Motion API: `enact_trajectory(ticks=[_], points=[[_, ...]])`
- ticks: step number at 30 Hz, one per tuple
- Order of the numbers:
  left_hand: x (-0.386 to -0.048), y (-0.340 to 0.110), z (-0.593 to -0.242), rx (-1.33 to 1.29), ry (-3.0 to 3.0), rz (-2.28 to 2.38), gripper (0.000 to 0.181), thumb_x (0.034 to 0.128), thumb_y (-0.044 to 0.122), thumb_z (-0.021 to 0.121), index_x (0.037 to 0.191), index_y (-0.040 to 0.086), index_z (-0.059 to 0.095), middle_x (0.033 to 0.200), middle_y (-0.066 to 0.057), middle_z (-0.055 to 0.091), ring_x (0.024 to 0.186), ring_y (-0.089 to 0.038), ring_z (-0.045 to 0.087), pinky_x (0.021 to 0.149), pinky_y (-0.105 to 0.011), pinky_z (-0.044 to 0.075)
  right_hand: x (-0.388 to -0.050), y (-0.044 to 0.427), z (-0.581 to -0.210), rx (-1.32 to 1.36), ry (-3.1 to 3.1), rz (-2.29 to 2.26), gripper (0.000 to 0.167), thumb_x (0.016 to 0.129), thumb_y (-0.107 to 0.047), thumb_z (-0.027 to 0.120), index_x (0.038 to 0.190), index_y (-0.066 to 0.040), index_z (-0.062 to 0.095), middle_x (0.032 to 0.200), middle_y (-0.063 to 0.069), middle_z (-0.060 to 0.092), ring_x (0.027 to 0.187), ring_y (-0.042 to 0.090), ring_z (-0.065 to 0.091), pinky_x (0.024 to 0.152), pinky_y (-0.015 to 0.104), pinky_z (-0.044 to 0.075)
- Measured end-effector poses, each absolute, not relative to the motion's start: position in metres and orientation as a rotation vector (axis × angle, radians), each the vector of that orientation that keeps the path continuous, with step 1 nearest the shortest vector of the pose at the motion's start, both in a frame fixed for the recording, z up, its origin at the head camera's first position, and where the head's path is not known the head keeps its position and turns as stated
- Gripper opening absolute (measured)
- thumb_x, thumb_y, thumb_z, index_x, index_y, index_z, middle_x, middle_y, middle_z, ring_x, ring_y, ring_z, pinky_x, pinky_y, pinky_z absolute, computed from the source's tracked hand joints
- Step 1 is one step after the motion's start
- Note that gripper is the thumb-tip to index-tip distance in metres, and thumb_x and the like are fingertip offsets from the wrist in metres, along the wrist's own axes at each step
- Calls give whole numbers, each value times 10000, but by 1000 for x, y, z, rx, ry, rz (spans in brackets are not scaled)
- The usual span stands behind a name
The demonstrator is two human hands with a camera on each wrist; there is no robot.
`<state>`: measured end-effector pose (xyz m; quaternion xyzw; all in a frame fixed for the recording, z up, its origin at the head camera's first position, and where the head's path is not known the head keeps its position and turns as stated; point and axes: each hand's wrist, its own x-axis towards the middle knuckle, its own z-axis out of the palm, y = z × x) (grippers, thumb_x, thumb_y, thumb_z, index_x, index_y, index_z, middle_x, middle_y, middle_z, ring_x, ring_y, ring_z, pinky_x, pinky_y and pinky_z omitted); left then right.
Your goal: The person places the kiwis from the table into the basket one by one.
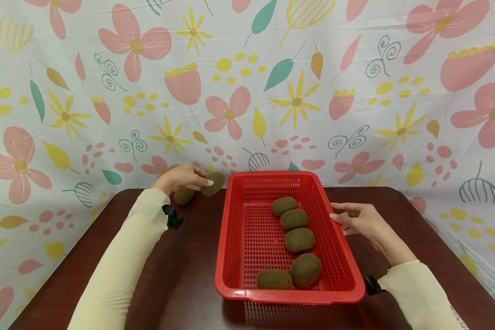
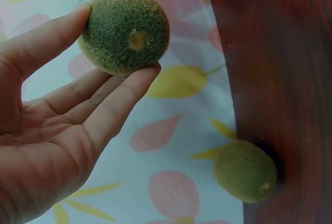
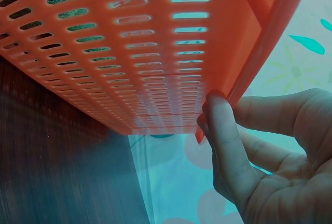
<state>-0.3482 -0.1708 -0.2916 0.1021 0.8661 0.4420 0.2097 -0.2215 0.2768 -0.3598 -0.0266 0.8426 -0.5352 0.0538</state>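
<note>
My left hand (image 1: 187, 178) pinches a brown fuzzy kiwi (image 1: 212, 183) between thumb and fingertips, just off the left far corner of a red plastic basket (image 1: 220, 256). In the left wrist view the held kiwi (image 2: 124, 32) shows its round stem end. Another kiwi (image 1: 184, 195) lies on the table below that hand, partly hidden by it in the head view. Several kiwis (image 1: 294, 219) lie inside the basket, mostly along its right side and near end. My right hand (image 1: 360, 222) grips the basket's right rim with its thumb and fingers, also visible in the right wrist view (image 3: 249, 151).
The basket stands on a dark reddish-brown table (image 1: 189, 275), its slotted wall (image 3: 129, 42) close to the right hand. Behind the table's far edge hangs a white cloth (image 1: 247, 68) printed with flowers and leaves.
</note>
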Motion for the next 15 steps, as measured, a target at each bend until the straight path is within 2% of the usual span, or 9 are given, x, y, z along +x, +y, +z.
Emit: enact_trajectory(ticks=[5, 6, 8, 12, 13, 15], points=[[-345, -156, -282, 350, 2416, 1177, 567, 907, 147, 675, 1367, -98, 453, 1363, -226, 488, 1123, -330, 598, 939, -387, 497, -221, 277, -359, -84, 2561, -1623, 641, 910, -250, 682, 1399, 79, 431, 890, 84, 696, 757, 197, 692, 674, 360, 583], [-345, -152, -281, 377, 2423, 1154, 485, 904, 154, 680, 1288, -99, 526, 1256, -213, 556, 1060, -302, 621, 921, -374, 508, -221, 277, -359, -83, 2560, -1622, 641, 911, -251, 681, 1401, 78, 430, 890, 83, 696, 759, 196, 692, 674, 360, 583], [-344, -145, -277, 391, 2429, 1121, 483, 898, 164, 691, 1286, -79, 538, 1240, -180, 564, 1025, -259, 620, 918, -372, 507, -221, 277, -359, -82, 2560, -1620, 641, 911, -253, 681, 1401, 76, 430, 890, 83, 696, 761, 197, 692, 676, 360, 583], [-344, -129, -272, 449, 2442, 1040, 497, 888, 185, 708, 1294, -56, 552, 1321, -159, 527, 1094, -248, 593, 925, -375, 500, -221, 277, -359, -78, 2563, -1614, 643, 912, -259, 680, 1402, 73, 431, 898, 83, 695, 766, 199, 689, 685, 370, 583], [-344, -125, -271, 449, 2437, 1031, 574, 888, 177, 708, 1372, -41, 489, 1421, -164, 453, 1165, -267, 566, 951, -389, 488, -221, 277, -359, -76, 2565, -1613, 644, 911, -262, 681, 1402, 73, 432, 899, 82, 694, 766, 198, 688, 687, 373, 583], [-344, -115, -269, 482, 2437, 995, 566, 888, 169, 706, 1373, -32, 494, 1466, -155, 411, 1226, -276, 526, 962, -399, 480, -222, 277, -359, -72, 2565, -1611, 645, 910, -265, 682, 1401, 72, 434, 898, 79, 692, 766, 198, 688, 692, 380, 583]])
